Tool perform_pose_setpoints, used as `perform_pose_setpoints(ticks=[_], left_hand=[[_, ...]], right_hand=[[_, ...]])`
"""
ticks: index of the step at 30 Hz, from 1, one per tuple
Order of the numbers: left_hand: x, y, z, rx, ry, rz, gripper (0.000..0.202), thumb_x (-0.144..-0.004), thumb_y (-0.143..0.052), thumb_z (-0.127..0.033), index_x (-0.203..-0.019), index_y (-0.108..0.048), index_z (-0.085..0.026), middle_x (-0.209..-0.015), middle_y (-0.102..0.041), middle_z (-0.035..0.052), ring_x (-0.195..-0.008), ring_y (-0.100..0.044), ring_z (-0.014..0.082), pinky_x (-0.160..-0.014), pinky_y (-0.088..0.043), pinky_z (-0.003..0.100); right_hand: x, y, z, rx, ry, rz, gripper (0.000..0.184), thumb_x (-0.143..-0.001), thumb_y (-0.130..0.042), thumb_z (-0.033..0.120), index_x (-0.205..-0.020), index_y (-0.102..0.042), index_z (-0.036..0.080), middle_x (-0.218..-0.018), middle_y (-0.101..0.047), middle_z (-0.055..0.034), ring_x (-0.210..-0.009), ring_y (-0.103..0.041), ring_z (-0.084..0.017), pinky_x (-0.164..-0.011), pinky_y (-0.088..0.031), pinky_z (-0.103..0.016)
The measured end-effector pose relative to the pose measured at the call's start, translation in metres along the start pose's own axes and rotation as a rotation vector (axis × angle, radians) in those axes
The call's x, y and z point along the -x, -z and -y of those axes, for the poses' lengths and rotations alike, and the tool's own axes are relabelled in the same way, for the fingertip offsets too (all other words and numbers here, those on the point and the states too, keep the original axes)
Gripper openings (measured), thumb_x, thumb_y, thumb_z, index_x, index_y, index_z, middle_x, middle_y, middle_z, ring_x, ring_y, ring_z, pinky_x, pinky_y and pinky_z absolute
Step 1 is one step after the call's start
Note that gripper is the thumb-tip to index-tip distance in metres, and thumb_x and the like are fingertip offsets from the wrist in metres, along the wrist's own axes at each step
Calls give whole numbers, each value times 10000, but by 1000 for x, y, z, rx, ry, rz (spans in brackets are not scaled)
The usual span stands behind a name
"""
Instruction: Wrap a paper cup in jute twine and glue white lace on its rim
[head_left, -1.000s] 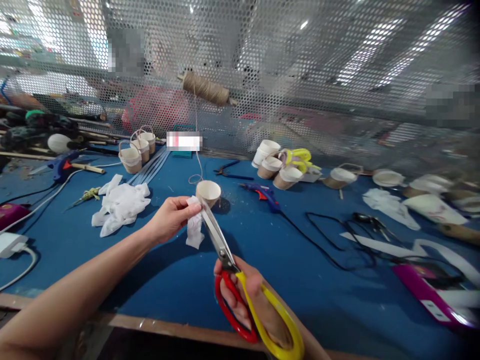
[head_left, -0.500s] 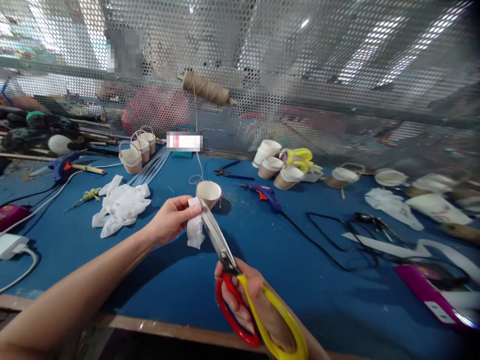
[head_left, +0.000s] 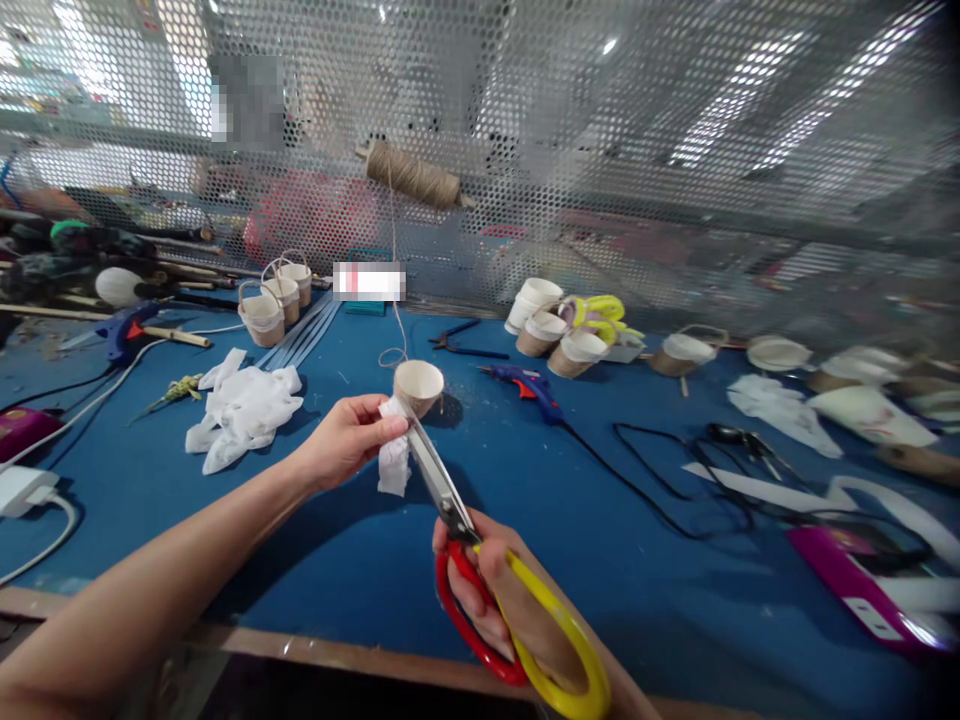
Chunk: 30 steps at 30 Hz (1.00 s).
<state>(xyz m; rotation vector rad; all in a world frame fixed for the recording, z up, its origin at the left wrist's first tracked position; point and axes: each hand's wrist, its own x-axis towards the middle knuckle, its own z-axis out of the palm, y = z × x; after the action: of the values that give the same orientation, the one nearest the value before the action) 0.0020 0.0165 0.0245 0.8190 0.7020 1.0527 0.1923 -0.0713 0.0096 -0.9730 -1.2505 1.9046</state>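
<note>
My left hand (head_left: 346, 437) pinches a small piece of white cloth (head_left: 393, 463) above the blue table (head_left: 360, 560). My right hand (head_left: 499, 592) grips large scissors (head_left: 480, 560) with one red and one yellow handle. The blades point up and left and meet the cloth at its top edge. Just behind the cloth stands a small paper cup (head_left: 418, 384) with twine hanging into it from a spool (head_left: 412, 177) on the mesh screen.
A heap of white cloth (head_left: 244, 410) lies at left, near small handled cups (head_left: 274, 295) and a blue glue gun (head_left: 124, 328). Another glue gun (head_left: 529, 385), pliers (head_left: 457, 342), several cups (head_left: 555, 330), black cable (head_left: 660, 490) and a magenta device (head_left: 862, 580) lie right. A person sits behind the mesh.
The scissor blades have closed further on the cloth and my right hand has shifted slightly down and right. My left hand stays put.
</note>
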Motion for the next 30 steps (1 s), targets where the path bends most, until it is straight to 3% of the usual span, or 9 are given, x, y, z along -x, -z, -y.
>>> perform_pose_setpoints(ticks=[9,17,21,24,27,29,30], left_hand=[[0,0,2,-37,20,10,324,-473,-828,-313,-627,-628,-110,-558,-614,-21,-497,-532,63,-516,-403,185],[-1,-1,3,-87,33,8,346,-457,-828,-338,-629,-632,-111,-554,-603,-23,-496,-518,61,-516,-391,190],[-2,1,4,-138,20,-23,353,-469,-820,-358,-623,-623,-109,-549,-582,-29,-493,-490,53,-505,-366,183],[-5,5,3,-187,-1,-59,334,-512,-800,-365,-602,-598,-114,-528,-556,-40,-474,-460,45,-486,-340,179],[-7,8,1,-234,-32,-84,320,-558,-771,-384,-617,-597,-121,-545,-557,-42,-495,-471,50,-510,-356,183],[-7,11,0,-267,-54,-91,304,-581,-757,-381,-632,-603,-125,-561,-563,-41,-518,-484,55,-534,-372,187],[-7,12,0,-284,-64,-91,294,-587,-755,-374,-637,-606,-125,-568,-567,-38,-528,-490,58,-544,-378,190]], right_hand=[[-4,8,-2,-9,32,73,607,-669,-492,712,-966,-469,183,-578,-423,75,-374,-281,-4,-312,-279,-113],[-7,-2,2,-29,-41,-26,495,-737,-472,663,-884,-477,191,-498,-392,99,-314,-225,7,-275,-232,-99],[-3,2,9,-17,-16,-108,529,-715,-453,701,-888,-476,201,-489,-395,97,-310,-210,-5,-265,-209,-119],[1,21,26,241,-16,-360,487,-734,-492,647,-970,-470,222,-524,-434,81,-322,-293,-37,-289,-263,-159],[1,51,39,879,-70,-629,388,-771,-554,481,-1042,-491,210,-658,-580,3,-484,-549,-126,-478,-447,-247],[0,71,41,1363,-199,-697,355,-830,-482,341,-1140,-495,168,-729,-633,-50,-628,-621,-184,-572,-460,-281],[-1,80,40,1438,-237,-711,378,-818,-489,284,-1161,-503,126,-745,-644,-81,-666,-629,-213,-577,-449,-294]])
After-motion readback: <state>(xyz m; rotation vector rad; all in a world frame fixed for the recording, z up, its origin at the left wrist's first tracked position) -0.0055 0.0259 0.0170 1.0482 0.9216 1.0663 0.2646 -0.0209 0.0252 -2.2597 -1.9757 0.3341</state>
